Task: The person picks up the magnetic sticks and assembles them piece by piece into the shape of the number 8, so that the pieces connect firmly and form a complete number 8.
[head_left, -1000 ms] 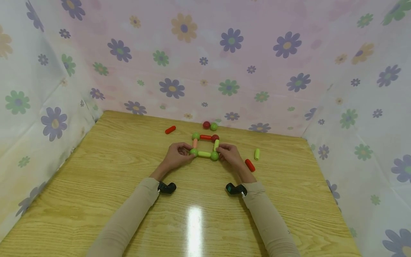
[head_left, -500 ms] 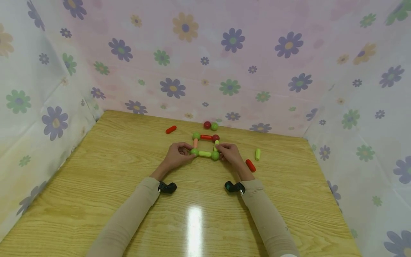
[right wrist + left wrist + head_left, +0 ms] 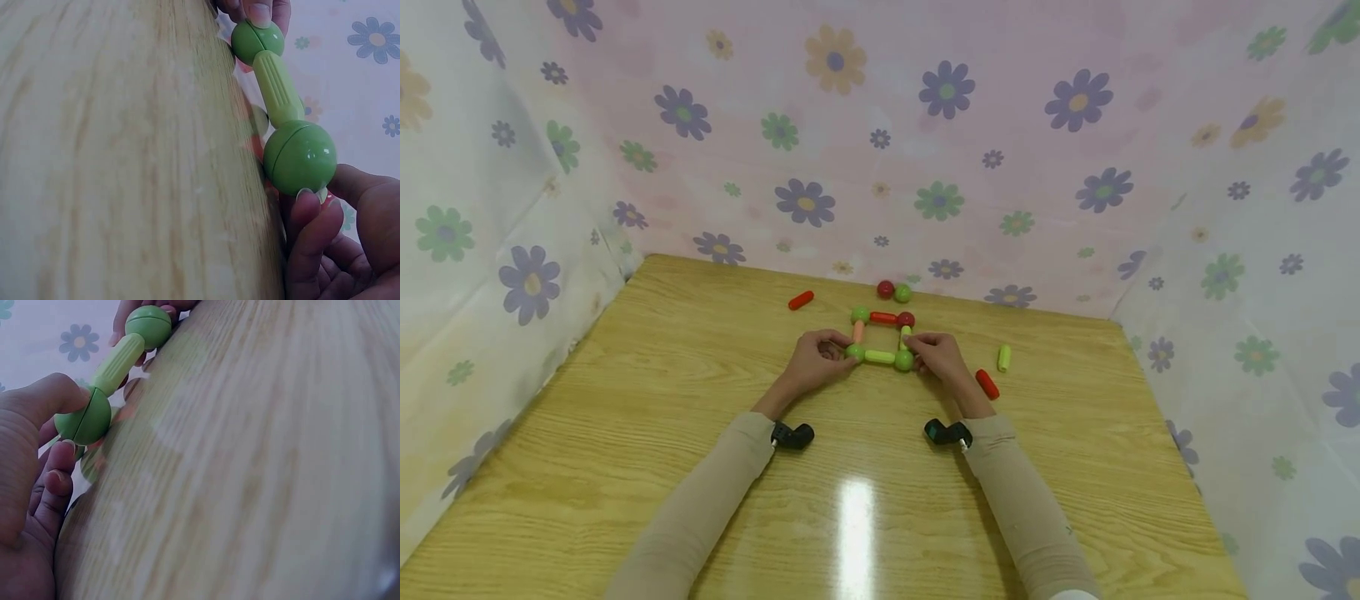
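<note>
A four-sided frame of balls and short rods lies on the table in the head view. My left hand (image 3: 814, 364) pinches the green ball (image 3: 855, 354) at its near left corner, thumb on top in the left wrist view. My right hand (image 3: 942, 358) pinches the right-side yellow-green rod (image 3: 906, 332), close behind the near right green ball (image 3: 300, 157). A ridged yellow-green rod (image 3: 117, 364) joins these two balls. An orange rod (image 3: 858, 332) forms the left side, and a red rod (image 3: 883, 317) the far side, between a green ball (image 3: 860, 315) and a dark red ball (image 3: 906, 319).
Behind the frame sit a loose dark red ball (image 3: 885, 289) and a green ball (image 3: 903, 293). One red rod (image 3: 801, 300) lies at the back left. A second red rod (image 3: 987, 384) and a yellow-green rod (image 3: 1004, 358) lie right of my right hand. Flowered cloth (image 3: 865, 167) surrounds the table.
My right fingertips lie slightly further over the right-side yellow-green rod than a second ago. The left hand and the frame stay nearly in place.
</note>
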